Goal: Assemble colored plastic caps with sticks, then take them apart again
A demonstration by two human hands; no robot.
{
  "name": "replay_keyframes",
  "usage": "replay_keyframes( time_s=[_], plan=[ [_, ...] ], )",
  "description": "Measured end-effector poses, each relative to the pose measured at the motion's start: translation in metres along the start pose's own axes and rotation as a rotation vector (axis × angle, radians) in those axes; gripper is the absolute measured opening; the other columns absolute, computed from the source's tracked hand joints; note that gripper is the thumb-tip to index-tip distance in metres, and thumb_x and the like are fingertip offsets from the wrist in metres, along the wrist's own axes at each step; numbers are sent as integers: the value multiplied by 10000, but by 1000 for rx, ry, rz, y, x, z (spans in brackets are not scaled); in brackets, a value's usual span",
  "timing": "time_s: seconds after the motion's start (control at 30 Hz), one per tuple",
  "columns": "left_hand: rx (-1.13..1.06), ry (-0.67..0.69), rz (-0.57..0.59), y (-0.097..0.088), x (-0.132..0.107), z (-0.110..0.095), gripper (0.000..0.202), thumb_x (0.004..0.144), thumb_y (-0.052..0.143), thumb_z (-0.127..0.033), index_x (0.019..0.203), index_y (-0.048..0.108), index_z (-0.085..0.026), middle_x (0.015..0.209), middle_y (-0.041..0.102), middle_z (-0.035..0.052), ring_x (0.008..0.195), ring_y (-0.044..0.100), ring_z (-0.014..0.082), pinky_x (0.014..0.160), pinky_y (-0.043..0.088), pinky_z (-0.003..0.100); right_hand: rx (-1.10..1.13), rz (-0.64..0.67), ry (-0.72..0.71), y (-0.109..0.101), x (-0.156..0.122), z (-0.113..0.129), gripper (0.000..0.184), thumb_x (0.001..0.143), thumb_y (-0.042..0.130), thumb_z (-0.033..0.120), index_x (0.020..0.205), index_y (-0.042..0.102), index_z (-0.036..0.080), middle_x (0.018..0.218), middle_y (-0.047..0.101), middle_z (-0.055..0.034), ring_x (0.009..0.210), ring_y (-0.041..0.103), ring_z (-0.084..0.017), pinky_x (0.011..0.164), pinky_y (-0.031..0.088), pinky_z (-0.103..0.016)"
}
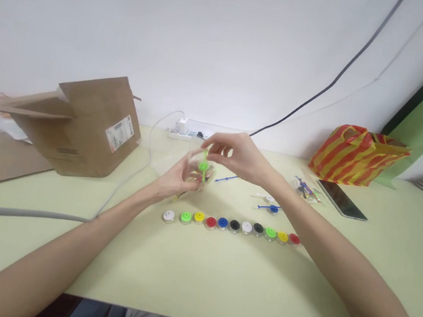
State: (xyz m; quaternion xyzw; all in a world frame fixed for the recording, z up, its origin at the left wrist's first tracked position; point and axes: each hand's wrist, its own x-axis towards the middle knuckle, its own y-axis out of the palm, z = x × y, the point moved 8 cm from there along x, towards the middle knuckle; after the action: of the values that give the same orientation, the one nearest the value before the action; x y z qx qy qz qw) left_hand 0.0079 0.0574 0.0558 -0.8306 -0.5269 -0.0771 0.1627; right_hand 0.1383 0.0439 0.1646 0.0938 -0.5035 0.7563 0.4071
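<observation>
My left hand point(182, 175) is curled around a small clear round piece with a green centre point(202, 168), held above the pale green table point(193, 273). My right hand point(236, 154) pinches a thin green stick point(205, 157) that stands in that piece. Below the hands, a row of several small round caps point(231, 225) in white, green, yellow, red, blue and black lies on the table. A blue stick point(226, 178) and a blue-centred piece with its stick point(271, 208) lie to the right.
A cardboard box point(88, 125) stands at the left with a grey cable point(26, 214) running past it. A power strip point(183, 131) sits by the wall. A red-and-yellow striped bag point(356, 155), a dark phone point(341, 199) and a clear packet of small parts point(305, 188) are at the right.
</observation>
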Motion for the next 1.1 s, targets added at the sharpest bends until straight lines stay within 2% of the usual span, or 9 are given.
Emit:
replay_keyframes(
  time_s=[0.1,0.23,0.33,0.43,0.5,0.6,0.7,0.87,1.1],
  plan=[
    [-19,-10,-26,-1,-1,-2,937,726,788,-140,1537,351,-309,985,640,17,877,639,185,761,514,319,-46,-44,-11,-5,1,0,204,915,619,189,1099,707,178,874,751,-35,812,681,-162,769,493,-294],
    [-72,-49,-131,-13,0,6,982,707,814,-171,1554,334,-302,1009,658,18,905,661,199,783,515,326,-372,-35,127,-41,-4,-18,196,934,586,165,1075,722,170,952,748,-72,865,663,-185,801,473,-311],
    [-121,-49,-205,-25,2,12,979,685,823,-175,1537,359,-306,1060,674,26,958,666,208,783,512,316,-540,291,411,-54,-22,-65,202,868,671,150,1058,736,172,1015,736,-87,847,654,-193,745,471,-303],
    [-152,-81,-268,-34,3,20,946,670,801,-148,1516,407,-297,1141,690,52,1078,660,234,831,521,325,-492,698,788,-48,-62,-126,389,777,807,244,1153,730,184,933,718,-78,779,651,-200,676,485,-300],
    [-167,-103,-305,-38,2,23,928,656,787,-129,1502,440,-292,1209,686,66,1158,646,251,883,529,346,-496,835,915,-40,-80,-158,451,700,874,335,1111,757,189,838,681,-56,758,633,-207,664,493,-311],
    [-186,-124,-326,-40,2,25,930,638,776,-113,1495,458,-284,1277,674,77,1203,637,263,931,531,374,-420,952,946,-18,-93,-189,452,607,915,387,988,786,182,772,638,-27,751,588,-186,671,490,-307],
    [-158,-146,-332,-39,1,26,948,637,787,-125,1509,449,-278,1243,692,73,1134,665,249,925,524,375,-371,977,933,-7,-95,-199,459,565,918,407,949,791,191,756,622,-8,735,568,-169,680,486,-306],
    [-66,-157,-335,-37,0,25,960,660,830,-190,1524,420,-271,1103,715,50,1002,701,238,893,519,397,-305,1011,947,-11,-100,-192,538,544,925,484,976,785,196,742,609,-5,710,563,-164,681,481,-317],
    [12,-197,-262,-32,0,30,1093,589,872,-171,1533,329,-267,1047,724,30,922,698,223,865,517,387,-340,999,1054,-19,-104,-187,470,530,941,337,928,759,167,765,656,-29,747,609,-188,718,529,-347]
  ],
)
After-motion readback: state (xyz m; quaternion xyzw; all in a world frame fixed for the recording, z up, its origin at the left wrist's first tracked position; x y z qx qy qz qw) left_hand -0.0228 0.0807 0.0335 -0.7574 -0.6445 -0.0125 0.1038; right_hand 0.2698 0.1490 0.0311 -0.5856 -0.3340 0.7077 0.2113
